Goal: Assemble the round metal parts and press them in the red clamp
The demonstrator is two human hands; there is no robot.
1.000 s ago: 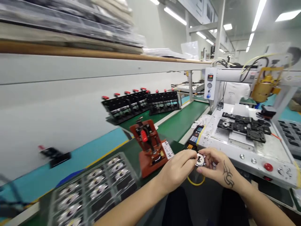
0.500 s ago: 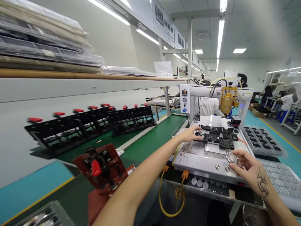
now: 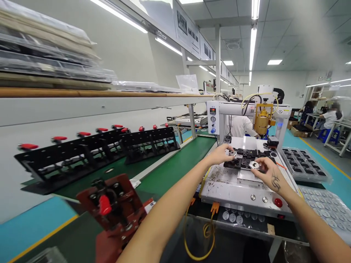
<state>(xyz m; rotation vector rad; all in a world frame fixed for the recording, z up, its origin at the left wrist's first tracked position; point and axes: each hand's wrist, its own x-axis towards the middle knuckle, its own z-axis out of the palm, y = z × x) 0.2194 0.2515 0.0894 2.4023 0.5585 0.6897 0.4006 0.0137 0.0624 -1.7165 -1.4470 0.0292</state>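
My left hand [image 3: 220, 155] is closed in a pinch at the left side of the black fixture blocks [image 3: 232, 163]. Between its fingertips shows a small round silvery part [image 3: 233, 153], partly covered by the fingers. Over the front of the fixture, my right hand [image 3: 268, 175] grips a round metal watch case [image 3: 254, 165] by its edge, its pale face with a dark centre turned up. The blocks lie on the white machine bed [image 3: 225, 186], beneath and behind both hands. Above them hangs a brass-coloured dispensing head [image 3: 262, 120].
Right of the machine lie a clear tray of black parts [image 3: 305, 164] and a sheet of round pieces [image 3: 326, 208]. A red button [image 3: 278, 202] sits on the machine's front. Red-handled black clamps [image 3: 79, 153] stand left, near a red press [image 3: 109, 208]. People sit beyond.
My right hand has moved forward and left with the watch case, from the machine's front edge to the fixture. My left hand has lifted the silvery part from the left block.
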